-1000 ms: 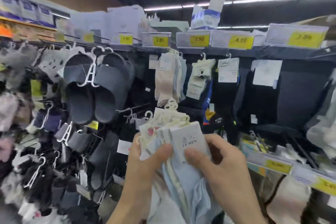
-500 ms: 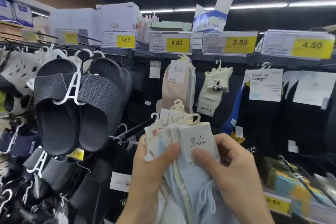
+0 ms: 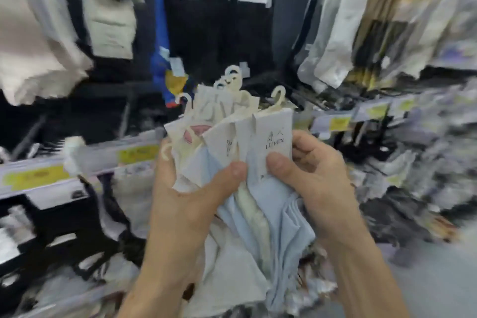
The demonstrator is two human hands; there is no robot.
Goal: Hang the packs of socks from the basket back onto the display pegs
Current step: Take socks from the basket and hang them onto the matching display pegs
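Fanned bundle of sock packs [image 3: 258,162] at centre, gripped by left hand [image 3: 191,196], front pack's card pinched by right hand [image 3: 315,175], blurred display shelves [image 3: 108,157] behind.

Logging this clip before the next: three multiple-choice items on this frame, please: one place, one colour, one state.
1. Where is the bundle of sock packs? A on a peg; B in both hands; C in a basket.
2. The socks under the LUREN label are: A red; B light blue; C black.
3. The packs' hooks are: A on a peg; B snapped off; C free, pointing up.
B: left hand and right hand grip it. B: blue fabric below the card. C: no peg through them.
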